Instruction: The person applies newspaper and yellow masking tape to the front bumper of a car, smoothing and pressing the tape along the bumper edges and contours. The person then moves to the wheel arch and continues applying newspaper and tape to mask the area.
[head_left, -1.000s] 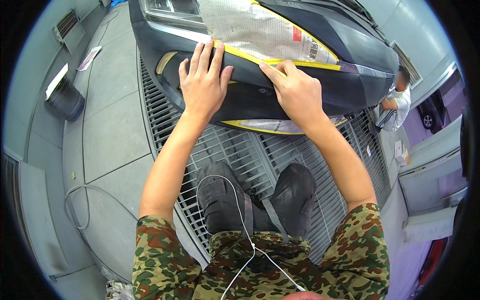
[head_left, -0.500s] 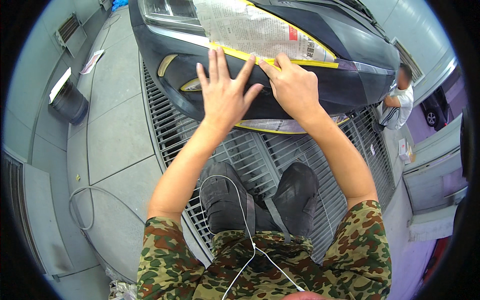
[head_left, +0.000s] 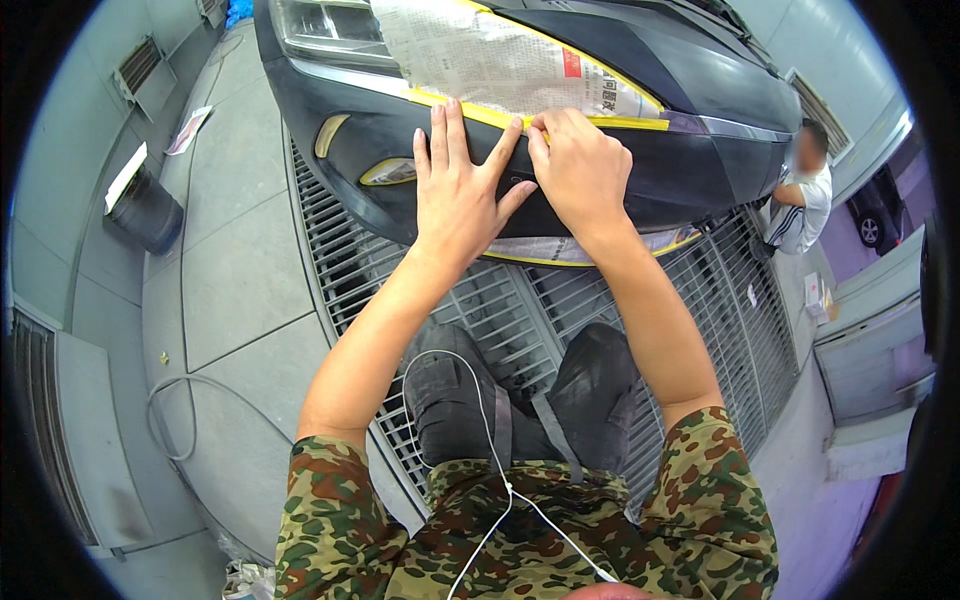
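A dark car bumper [head_left: 700, 170] fills the top of the view, with newspaper masking [head_left: 490, 60] taped over its upper part by a yellow tape strip [head_left: 630, 122]. My left hand [head_left: 462, 190] lies flat and spread on the bumper just below the tape, fingertips touching the yellow edge. My right hand [head_left: 580, 170] sits beside it, fingers curled and pressing down on the tape line. Neither hand holds a loose object. More masking paper with yellow tape [head_left: 560, 252] hangs under the bumper's lower edge.
I stand on a metal floor grate [head_left: 340, 260] beside grey concrete slabs. A dark bin [head_left: 145, 210] stands at the left, a hose [head_left: 175, 420] loops on the floor, and another person in a white shirt [head_left: 800, 200] crouches at the right. A white earphone cable hangs at my chest.
My left hand has slid right along the bumper until it rests next to my right hand. My right hand has curled its fingers onto the tape line.
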